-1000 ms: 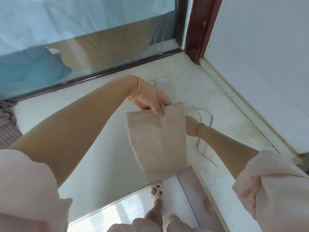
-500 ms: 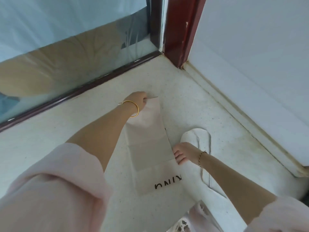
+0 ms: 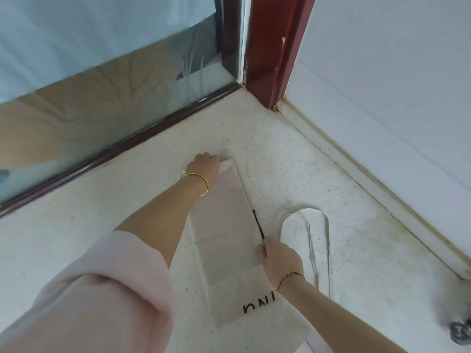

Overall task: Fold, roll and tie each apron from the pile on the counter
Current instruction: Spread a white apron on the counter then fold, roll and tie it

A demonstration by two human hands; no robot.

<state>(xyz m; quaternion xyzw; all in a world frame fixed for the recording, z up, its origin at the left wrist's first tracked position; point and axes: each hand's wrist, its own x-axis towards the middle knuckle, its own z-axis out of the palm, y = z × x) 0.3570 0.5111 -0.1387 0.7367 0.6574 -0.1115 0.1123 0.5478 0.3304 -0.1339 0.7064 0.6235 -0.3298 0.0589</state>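
Apron: I see it as a long, narrow folded strip, lying flat on the counter and running away from me towards the window corner.
Left hand: at the far end of the strip, fingers curled down over that end and grasping the cloth against the counter.
Right hand: on the strip's right edge, about midway along, with bent fingers on the cloth. Whether it pinches the edge or only presses it, I cannot tell from this angle.
Lettering: black marks near the near end of the strip, partly covered by my right wrist (not readable to me).
Black trim: a thin dark line along the right edge, ending at my right fingertips.
Strap loop: pale, lying flat on the counter just beside the strip on its right, apart from the folded part where I can see it.
Wrists: a gold bangle on the left, a braided cord on the right, and a pink sleeve pushed up the left arm.
Surroundings: window glass behind the counter, a dark red post in the corner, a white wall on the right.
Lower right corner: a small dark object, too blurred to name.
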